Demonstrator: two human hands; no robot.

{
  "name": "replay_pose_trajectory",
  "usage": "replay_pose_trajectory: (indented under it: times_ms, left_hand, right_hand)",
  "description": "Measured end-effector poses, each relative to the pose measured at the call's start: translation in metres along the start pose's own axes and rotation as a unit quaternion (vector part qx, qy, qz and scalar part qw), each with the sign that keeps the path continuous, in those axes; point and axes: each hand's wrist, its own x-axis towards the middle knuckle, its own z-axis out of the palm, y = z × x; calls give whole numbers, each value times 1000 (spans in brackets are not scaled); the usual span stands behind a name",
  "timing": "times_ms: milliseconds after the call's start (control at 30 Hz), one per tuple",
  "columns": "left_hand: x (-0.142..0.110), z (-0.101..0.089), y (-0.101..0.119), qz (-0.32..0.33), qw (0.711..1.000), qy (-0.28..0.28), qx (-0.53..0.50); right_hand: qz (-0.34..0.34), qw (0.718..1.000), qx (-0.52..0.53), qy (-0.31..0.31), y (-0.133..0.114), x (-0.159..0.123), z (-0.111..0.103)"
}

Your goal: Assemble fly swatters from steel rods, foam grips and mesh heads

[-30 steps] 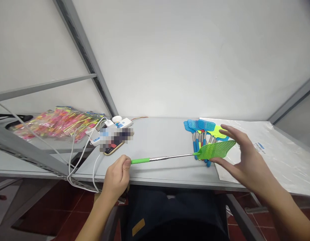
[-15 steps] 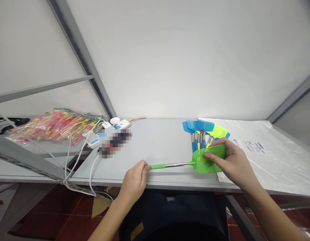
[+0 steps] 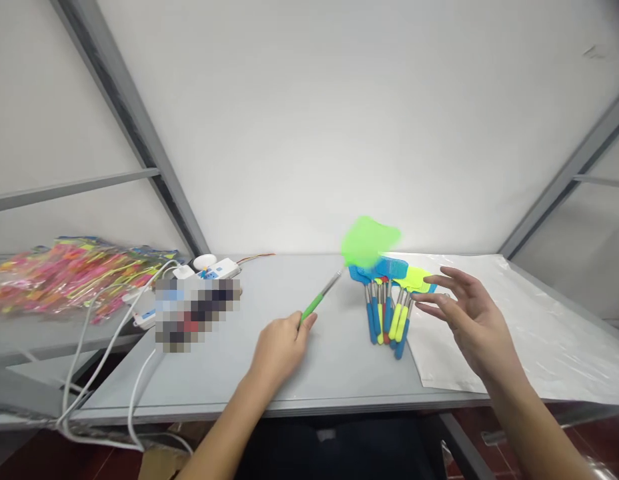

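My left hand (image 3: 282, 347) is closed round the handle of a green fly swatter (image 3: 313, 307). Its metal shaft slants up and to the right, and its head is smeared by motion above the table's back edge. My right hand (image 3: 472, 323) holds nothing, fingers spread, over the white plastic sheet. Between the hands lies a pile of fly swatters (image 3: 387, 310) with blue and yellow heads and blue, yellow and red handles. The green head partly overlaps the top of that pile.
A white plastic sheet (image 3: 529, 333) covers the table's right side. At the left are a power strip (image 3: 224, 268) with white cables (image 3: 82, 373) and a blurred-out object (image 3: 197, 313). Bagged colourful items (image 3: 84, 273) lie on the left shelf. Grey metal posts (image 3: 139, 140) frame the table (image 3: 269, 373).
My right hand has let go of the green swatter's head and opened. My left hand has swung the swatter from level to pointing up and away. The camera view has shifted.
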Motion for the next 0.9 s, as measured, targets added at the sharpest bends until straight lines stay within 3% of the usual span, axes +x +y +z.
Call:
replay_pose_trajectory:
  times_ms: [100,200,367,500,600,767,900]
  left_hand:
    - [12,12,32,2,999,-30,-35]
    - [20,23,68,26,994,-82,-66]
    - [47,36,108,28,986,-144,-77]
    - [69,41,119,26,982,-175,-69]
    - [75,42,126,24,980,-188,-60]
    - [74,41,138,45,981,-184,-54]
    - [80,34,134,59,986,-139,-64]
  right_hand:
    - [-19,998,-51,19,21,-2,-7]
    - [-26,989,-144,-12,47,-7,-1]
    - [-91,938,-329,-65,73,-9,14]
    - [-125,882,-449,-69,81,-9,14]
    - [-119,858,-494,-79,82,-10,14]
    - [-84,859,-501,-70,80,-10,16]
    - [-61,862,-501,-49,83,-10,14]
